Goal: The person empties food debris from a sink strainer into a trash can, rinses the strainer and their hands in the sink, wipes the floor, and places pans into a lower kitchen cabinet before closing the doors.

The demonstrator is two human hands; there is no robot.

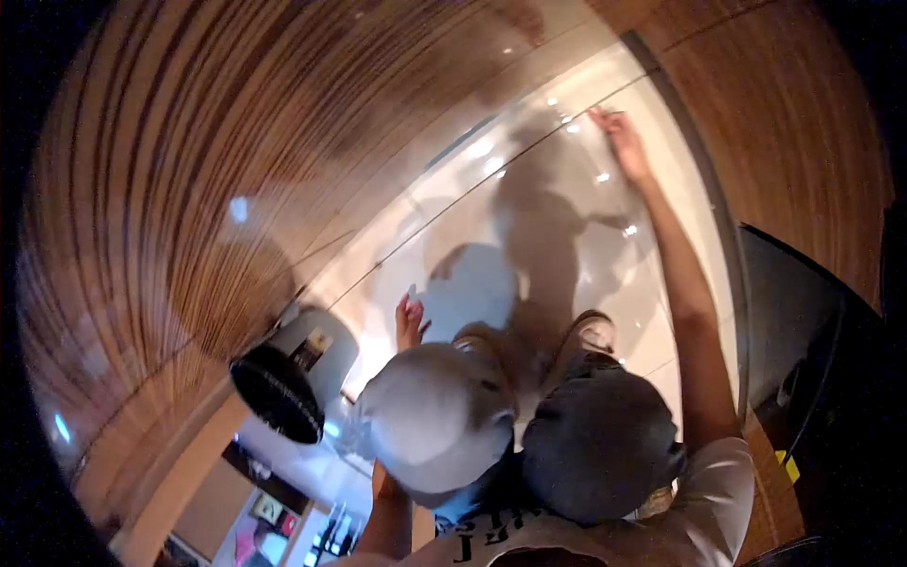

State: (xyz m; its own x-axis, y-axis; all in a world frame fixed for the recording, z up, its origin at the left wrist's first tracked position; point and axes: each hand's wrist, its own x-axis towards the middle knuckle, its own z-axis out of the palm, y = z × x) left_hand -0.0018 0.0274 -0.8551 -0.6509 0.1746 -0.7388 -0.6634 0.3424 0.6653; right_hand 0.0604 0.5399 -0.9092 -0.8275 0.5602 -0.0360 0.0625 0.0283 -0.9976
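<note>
My left hand hangs low beside my left knee, its fingers apart and nothing in it. The light grey trouser knee hides part of that forearm. Stretched out to the upper right, my right hand is above the pale glossy floor, fingers loosely spread and holding nothing. The dark trouser knee is on the right, below that arm. A shoe shows on the floor beyond the knees.
A grey cylindrical thing with a black round end stands at the left. Wood-grain panels curve along the left and top, another at the right. Shelves with small items are at the lower left; a yellow object is at lower right.
</note>
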